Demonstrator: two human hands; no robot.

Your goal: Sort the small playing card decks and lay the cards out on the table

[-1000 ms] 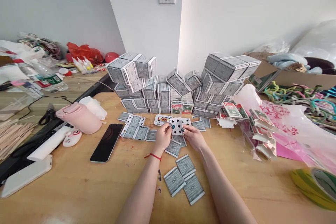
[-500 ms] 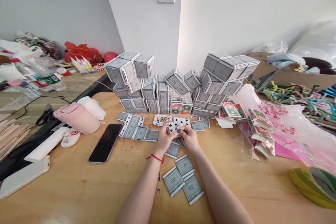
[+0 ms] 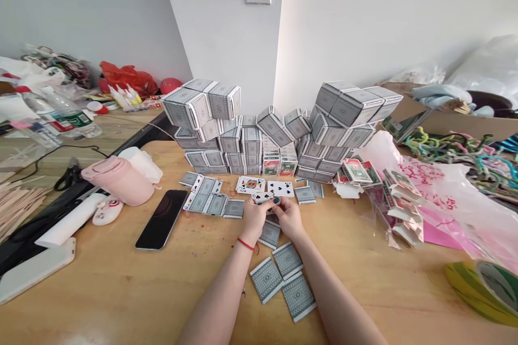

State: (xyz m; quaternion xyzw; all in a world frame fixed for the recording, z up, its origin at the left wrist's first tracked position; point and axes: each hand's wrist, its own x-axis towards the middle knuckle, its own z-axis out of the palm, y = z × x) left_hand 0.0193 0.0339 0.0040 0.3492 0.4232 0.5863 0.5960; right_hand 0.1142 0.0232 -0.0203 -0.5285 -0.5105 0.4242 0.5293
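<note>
My left hand [image 3: 256, 216] and my right hand [image 3: 288, 214] are closed on one playing card [image 3: 262, 197], thumbs on top and close together. Spades show on the card's face. Just beyond it lie a face-up court card [image 3: 251, 185] and a face-up spade card [image 3: 280, 189]. Folded grey-backed cards [image 3: 298, 294] lie on the table between my forearms, one of them [image 3: 270, 234] partly beneath my hands. More cards [image 3: 206, 194] are spread to the left. Behind stand blocks built of grey-backed cards [image 3: 251, 143], stacked in two taller piles with a lower middle.
A black phone [image 3: 162, 220], a pink roll [image 3: 119, 179] and a white power bank [image 3: 38, 269] are at the left. Opened card boxes [image 3: 402, 199], a plastic bag [image 3: 449, 188] and yellow-green tape [image 3: 485, 288] are at the right. Bottles [image 3: 70, 116] stand further back left.
Both hands have tipped the held card flatter, so less of its face shows. The hands have come slightly closer together. The folded cards near my forearms look slightly shifted.
</note>
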